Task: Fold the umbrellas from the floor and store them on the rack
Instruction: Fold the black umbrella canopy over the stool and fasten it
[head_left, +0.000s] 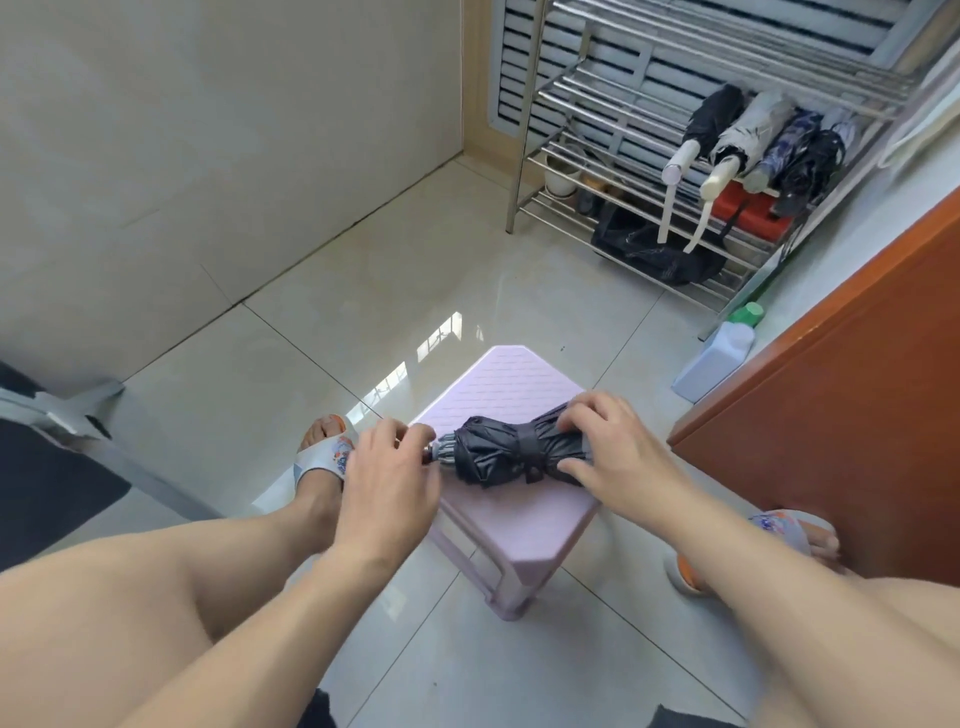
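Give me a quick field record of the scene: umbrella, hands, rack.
umbrella: black, folded, strap wrapped round its middle, lying on the pink stool
left hand: fingertips pinch the umbrella's tip end
right hand: fingers curled over the other end, thumb at its side
rack: metal, far right; four folded umbrellas lie on a shelf
floor: no umbrella seen on it
step left: move the umbrella to the rack

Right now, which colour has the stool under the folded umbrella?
Pale pink, seen in the head view: stool, umbrella.
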